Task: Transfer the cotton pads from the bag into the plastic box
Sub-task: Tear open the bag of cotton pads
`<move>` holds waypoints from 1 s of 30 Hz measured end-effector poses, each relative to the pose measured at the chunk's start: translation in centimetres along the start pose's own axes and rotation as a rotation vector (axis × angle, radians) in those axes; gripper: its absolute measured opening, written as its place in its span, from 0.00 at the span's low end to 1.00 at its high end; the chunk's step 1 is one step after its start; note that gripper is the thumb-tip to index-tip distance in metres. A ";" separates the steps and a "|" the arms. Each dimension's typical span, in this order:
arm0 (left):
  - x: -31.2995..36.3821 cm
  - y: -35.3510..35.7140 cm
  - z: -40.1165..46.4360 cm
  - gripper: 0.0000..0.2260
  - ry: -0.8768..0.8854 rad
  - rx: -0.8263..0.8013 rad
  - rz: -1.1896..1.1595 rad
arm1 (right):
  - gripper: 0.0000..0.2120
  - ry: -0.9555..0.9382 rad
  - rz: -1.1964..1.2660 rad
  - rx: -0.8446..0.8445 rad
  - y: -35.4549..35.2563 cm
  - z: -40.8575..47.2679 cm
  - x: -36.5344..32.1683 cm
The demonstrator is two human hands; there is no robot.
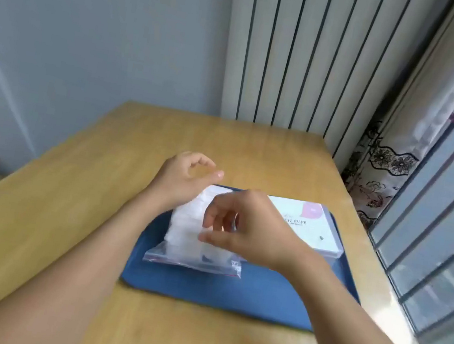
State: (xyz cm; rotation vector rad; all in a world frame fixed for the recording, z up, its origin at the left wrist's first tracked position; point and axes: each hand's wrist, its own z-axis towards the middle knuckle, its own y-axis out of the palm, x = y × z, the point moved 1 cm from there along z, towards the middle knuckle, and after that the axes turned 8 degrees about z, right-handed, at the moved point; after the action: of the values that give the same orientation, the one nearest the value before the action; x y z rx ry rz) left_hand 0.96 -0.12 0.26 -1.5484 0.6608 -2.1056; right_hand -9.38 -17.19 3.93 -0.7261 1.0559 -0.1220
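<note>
A clear zip bag point(184, 233) full of white cotton pads lies on a blue tray point(230, 291), its sealed strip facing me. To its right sits a clear plastic box point(309, 229) with a white printed label and a pink mark on its lid. My left hand point(186, 177) hovers over the bag's far left end, fingers curled and apart, holding nothing. My right hand point(243, 228) is over the bag's right part, thumb and fingers spread; whether it touches the bag is unclear. The hands hide the bag's middle.
The blue tray rests on a wooden table point(63, 220). A white radiator point(298, 52) stands behind the table. A patterned curtain point(383, 172) and a barred window point(447, 236) lie to the right.
</note>
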 end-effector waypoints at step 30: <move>-1.0 -2.7 -4.2 0.08 0.504 -0.251 0.523 | 0.10 -0.101 -0.497 0.261 4.0 0.0 5.6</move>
State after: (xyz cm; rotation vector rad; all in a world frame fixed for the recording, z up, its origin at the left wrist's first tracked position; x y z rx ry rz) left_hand -3.02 3.12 0.08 -0.8024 1.3791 -2.0419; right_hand -7.48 -16.49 -2.62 -0.7351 0.7285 -0.6323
